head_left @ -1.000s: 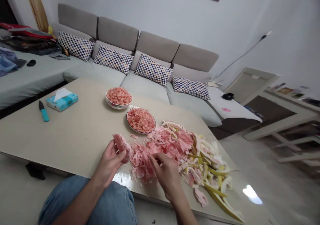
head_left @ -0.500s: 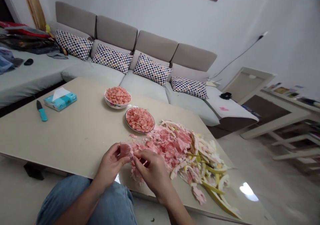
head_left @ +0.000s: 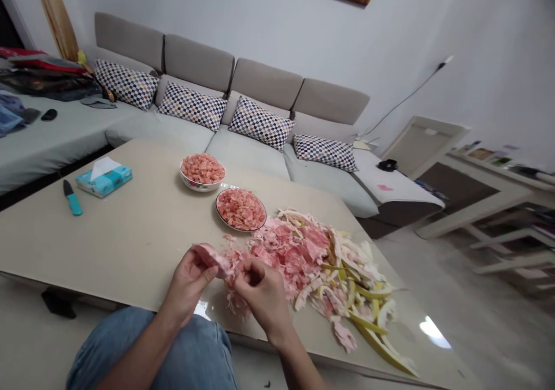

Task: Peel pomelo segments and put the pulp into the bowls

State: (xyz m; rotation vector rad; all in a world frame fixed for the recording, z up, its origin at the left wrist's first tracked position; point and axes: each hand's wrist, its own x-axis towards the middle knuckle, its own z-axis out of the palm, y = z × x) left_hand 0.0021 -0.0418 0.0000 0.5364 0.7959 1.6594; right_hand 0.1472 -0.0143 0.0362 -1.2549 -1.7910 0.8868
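My left hand (head_left: 188, 283) is closed on a pink pomelo segment (head_left: 212, 258), which bends out from between thumb and fingers. Close to its right end, my right hand (head_left: 260, 289) is pinched shut; whatever lies between those fingertips is too small to make out. Behind and beside my right hand spreads a heap of torn pink membrane (head_left: 295, 251). Thick white and yellow-green strips of pomelo peel (head_left: 364, 297) lie to the right of it. Beyond my hands are a plate (head_left: 225, 225) and a bowl (head_left: 202, 186), both piled with pink pomelo flesh.
Everything stands on a cream glossy table (head_left: 130, 245). At its left are a knife (head_left: 71, 198) with a turquoise handle and a blue tissue pack (head_left: 104, 179). A grey sofa (head_left: 247, 153) with checked cushions runs behind the table. My knee (head_left: 151, 349) is under the near edge.
My right hand has drawn slightly right, away from the segment's end. The segment has tilted and shows more of its length in my left hand. The view has shifted a little.
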